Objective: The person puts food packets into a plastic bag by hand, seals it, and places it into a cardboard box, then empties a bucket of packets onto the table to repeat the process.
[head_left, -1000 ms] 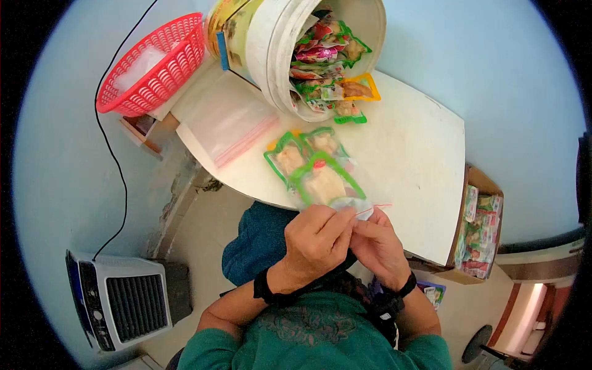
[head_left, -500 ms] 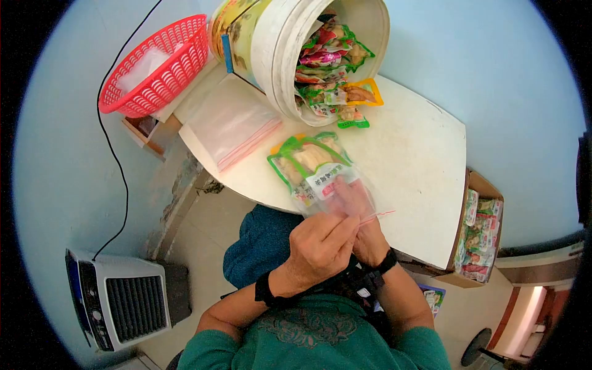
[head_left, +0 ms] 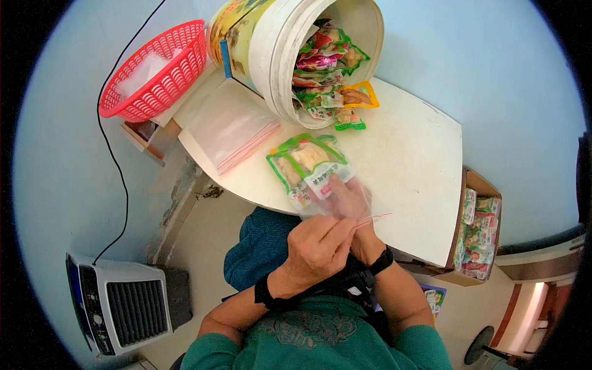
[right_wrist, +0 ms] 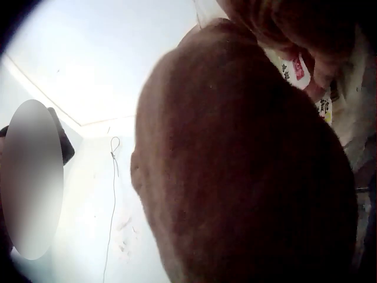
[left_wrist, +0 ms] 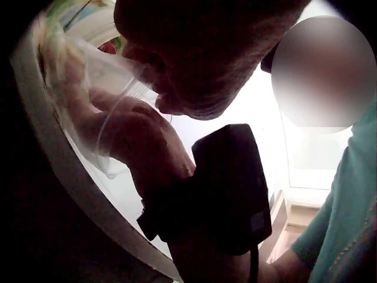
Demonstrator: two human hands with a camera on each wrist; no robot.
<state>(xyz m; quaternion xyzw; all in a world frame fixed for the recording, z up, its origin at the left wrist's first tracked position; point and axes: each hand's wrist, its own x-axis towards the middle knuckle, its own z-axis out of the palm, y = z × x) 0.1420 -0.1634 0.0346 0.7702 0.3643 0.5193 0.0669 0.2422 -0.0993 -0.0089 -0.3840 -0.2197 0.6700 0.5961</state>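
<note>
A clear zip bag (head_left: pixel 367 198) with a red zip line lies at the table's front edge. Green-edged food packets (head_left: pixel 308 156) show through its far end, one with a white and red label facing up. My left hand (head_left: pixel 316 246) pinches the bag's near rim between thumb and fingers. Inside the bag is my right hand (head_left: pixel 349 196), its fingers stretched forward over the labelled packet. The left wrist view shows the right hand (left_wrist: pixel 129 121) through the film, with the left hand (left_wrist: pixel 206 53) dark above it. In the right wrist view, the back of the right hand (right_wrist: pixel 235 159) hides most of the work.
A white bucket (head_left: pixel 271 61) lies on its side, food packets spilling from its mouth. Flat zip bags (head_left: pixel 228 126) are stacked left on the white table (head_left: pixel 410 160). A red basket (head_left: pixel 166 77) stands back left, a carton (head_left: pixel 478 231) of packets at right.
My right hand has moved from the bag's rim to inside it, over the packets. My left hand keeps its pinch on the rim. The labelled packet now lies farther in, label up.
</note>
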